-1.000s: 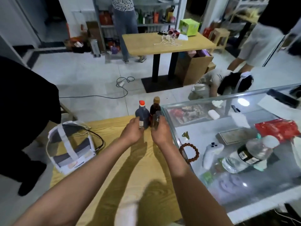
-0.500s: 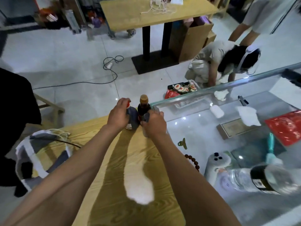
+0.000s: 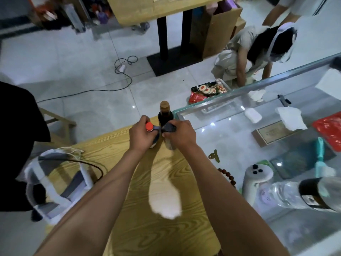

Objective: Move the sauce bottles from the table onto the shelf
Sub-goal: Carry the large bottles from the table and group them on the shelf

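On the wooden table (image 3: 140, 228) beside a glass counter (image 3: 230, 137): left hand (image 3: 141, 134) gripping the red-capped bottle (image 3: 149, 127), right hand (image 3: 181, 134) gripping a dark-capped bottle (image 3: 169, 128); cork-topped bottle (image 3: 164, 113) standing free just behind.

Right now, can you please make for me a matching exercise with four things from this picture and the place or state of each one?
Things:
1. red-capped bottle
2. brown-capped bottle
3. white game controller
4. black cable

Places or states:
A. lies on the glass counter
B. stands free on the table, behind both hands
C. runs across the tiled floor
D. gripped by the left hand

Pairs: 1-D, 2-B, 3-A, 4-C
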